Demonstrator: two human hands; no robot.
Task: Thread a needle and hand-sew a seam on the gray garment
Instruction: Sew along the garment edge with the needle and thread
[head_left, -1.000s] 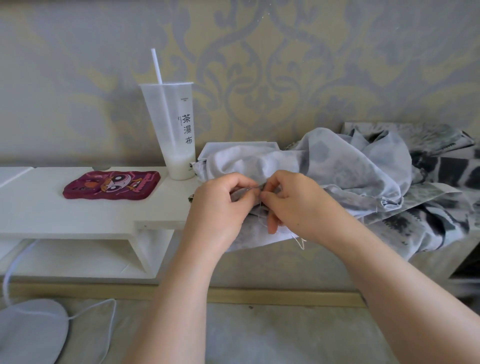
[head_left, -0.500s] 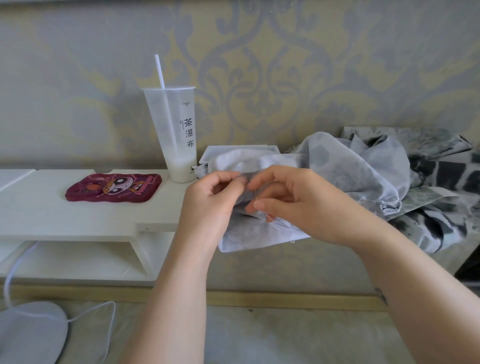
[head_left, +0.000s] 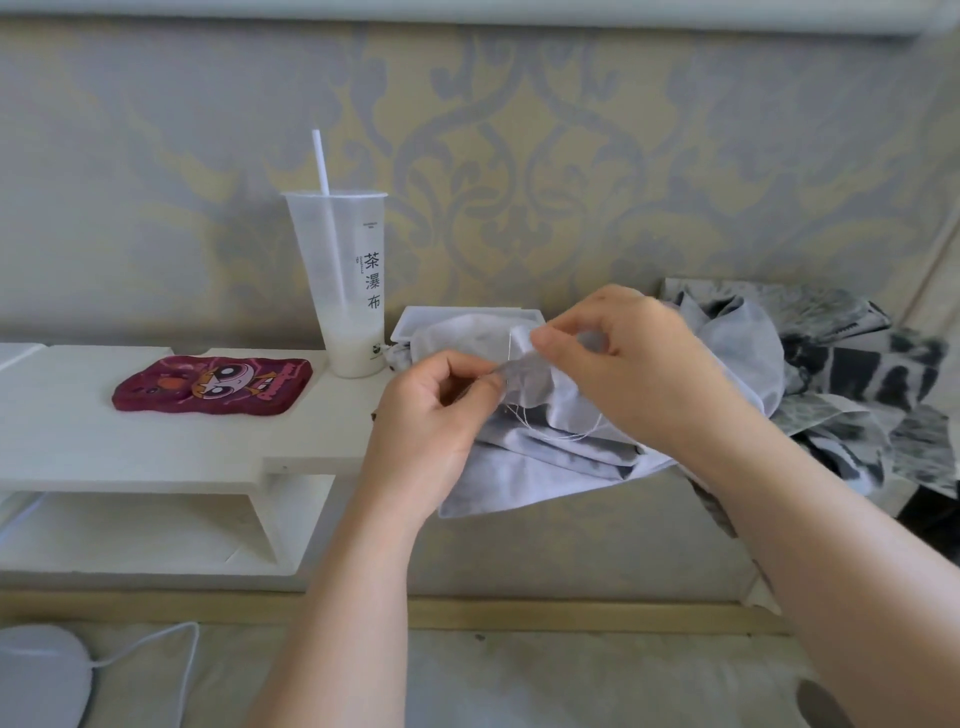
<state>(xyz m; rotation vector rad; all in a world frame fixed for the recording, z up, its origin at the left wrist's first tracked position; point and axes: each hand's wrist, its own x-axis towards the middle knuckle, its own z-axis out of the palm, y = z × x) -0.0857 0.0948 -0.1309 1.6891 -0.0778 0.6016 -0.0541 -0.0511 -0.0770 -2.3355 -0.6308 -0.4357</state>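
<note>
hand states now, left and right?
Left hand: pinches a fold of the gray garment.
Right hand: pinches the white thread above that fold; needle too small to see.

Home room: damask wallpaper (head_left: 519, 156), white shelf (head_left: 130, 452), drink cup (head_left: 343, 291), strewn clothes (head_left: 857, 374).

Damask wallpaper (head_left: 519, 156) in gray and yellow is spreading behind and above the left hand (head_left: 431, 421). A white tabletop (head_left: 104, 452) is running out to that hand's left, with 1 open shelf (head_left: 130, 530) sitting beneath it. A tan strip (head_left: 519, 613) is edging the pale floor (head_left: 519, 675) below the hand.
</note>
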